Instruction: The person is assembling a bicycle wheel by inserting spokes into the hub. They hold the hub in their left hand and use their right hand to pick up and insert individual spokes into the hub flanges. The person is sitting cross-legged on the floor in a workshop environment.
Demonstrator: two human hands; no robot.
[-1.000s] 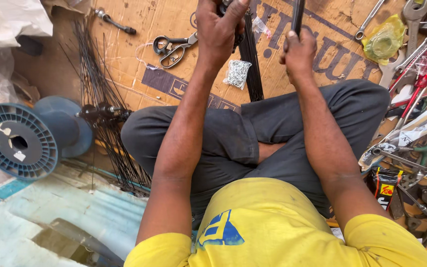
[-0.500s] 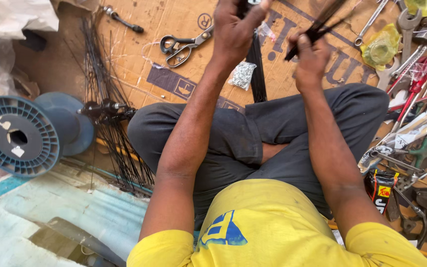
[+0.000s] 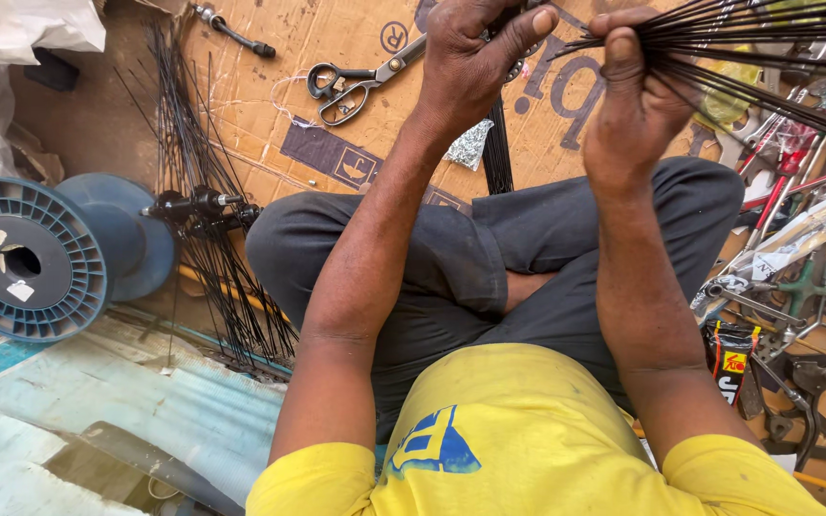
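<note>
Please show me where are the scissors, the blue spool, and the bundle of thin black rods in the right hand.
scissors (image 3: pixel 356 81), head view, on the pivot.
blue spool (image 3: pixel 26 258), head view, on the round flange.
bundle of thin black rods (image 3: pixel 719 38), head view, on the fanned part beyond the right hand (image 3: pixel 628 105).

Flattened cardboard (image 3: pixel 270 115) floor cover, blue corrugated sheet (image 3: pixel 145 420), daylight

Bright, even daylight fills the scene — no single source shows, and shadows are soft. The white bag (image 3: pixel 26 24) at the top left corner is nearly blown out, and the cardboard (image 3: pixel 356 105) looks warm and evenly lit. The forearms cast only faint shade on the grey trousers (image 3: pixel 489 258). Focus is sharp in the middle; the spokes (image 3: pixel 748 33) at the top right smear slightly. The wide lens bends the edges — the spool (image 3: pixel 26 258) looks stretched.
</note>
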